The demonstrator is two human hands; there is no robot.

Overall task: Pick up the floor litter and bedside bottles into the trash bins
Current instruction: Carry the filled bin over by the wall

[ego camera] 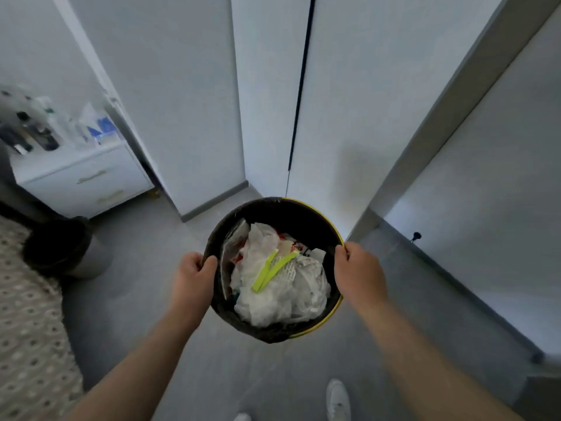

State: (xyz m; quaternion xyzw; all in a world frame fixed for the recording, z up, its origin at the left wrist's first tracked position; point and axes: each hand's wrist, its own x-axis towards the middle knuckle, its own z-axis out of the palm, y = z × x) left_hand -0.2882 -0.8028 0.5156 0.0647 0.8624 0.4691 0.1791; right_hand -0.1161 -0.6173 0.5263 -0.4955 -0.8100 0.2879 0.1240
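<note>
The bin (291, 215) sat between the two grips, each at the rim on opposite sides. The left grip (194, 275) was clenched on the near-left rim, thumb hooked inside over the black liner (217, 238). The right grip (356, 268) grasped the right rim where the yellow edge showed, fingers curled over it. Whether the bin's base touched the floor (145, 293) was hidden.

Between the grips the bin was heaped with litter (273, 287): crumpled white bags and wrappers and a lime-green strip (270, 273). That load looked light and soft, so the bin probably weighed little. The pile rose close to the rim, though, and a tilt could have spilled loose film. The rim seemed stiff enough to carry from, but the liner draped over it looked slick, so a pinch through both liner and rim was the safer hold, level at both sides.

Far out beyond the left grip stood a second bin (60, 247) on the floor. Past it was a white cabinet (88, 177) with blurred bottles (33, 129) on top. Those were likely harder and heavier than the litter, best taken round the body one at a time.
</note>
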